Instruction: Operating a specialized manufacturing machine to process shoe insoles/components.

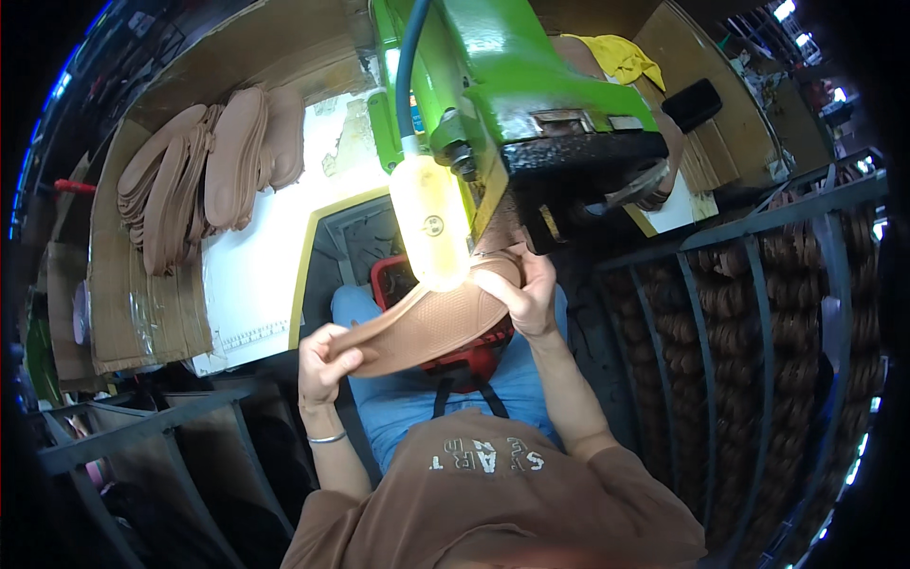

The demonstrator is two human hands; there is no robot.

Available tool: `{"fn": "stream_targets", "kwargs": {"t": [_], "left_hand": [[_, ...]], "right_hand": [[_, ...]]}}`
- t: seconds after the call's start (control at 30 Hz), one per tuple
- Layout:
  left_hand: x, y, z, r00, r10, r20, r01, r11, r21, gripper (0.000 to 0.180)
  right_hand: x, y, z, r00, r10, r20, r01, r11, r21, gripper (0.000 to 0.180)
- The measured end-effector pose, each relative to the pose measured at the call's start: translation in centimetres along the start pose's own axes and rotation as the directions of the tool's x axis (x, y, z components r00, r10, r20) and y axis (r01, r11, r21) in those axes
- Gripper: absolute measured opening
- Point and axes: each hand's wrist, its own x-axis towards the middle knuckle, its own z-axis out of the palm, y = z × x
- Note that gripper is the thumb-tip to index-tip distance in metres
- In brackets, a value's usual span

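A brown shoe sole [424,330] with a textured face is stretched between my two hands, slightly curved. My left hand [325,362] pinches its left end between thumb and fingers. At the other end my right hand [531,292] grips the sole, thumb lying on the upper face and fingers behind. That right end sits up close under the head of a green machine [569,90]; whether it touches the working part is hidden. A glowing lamp [431,213] hangs just over the sole's far edge and covers a bit of it.
Stacks of brown soles [237,156] lie on the white table [256,275] at left, inside cardboard walls [147,327]. A yellow cloth [621,59] and black object [692,104] lie far right. Metal racks flank me; the right rack [749,275] holds many brown pieces.
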Motion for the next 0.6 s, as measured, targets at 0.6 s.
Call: {"fn": "stream_targets", "kwargs": {"t": [0.6], "left_hand": [[5.8, -1.1, 16.3, 0.968, 0.252, 0.001, -0.250, 0.962, 0.108, 0.028]], "right_hand": [[-16.2, 0.1, -6.1, 0.730, 0.683, 0.035, -0.683, 0.730, -0.009, 0.045]]}}
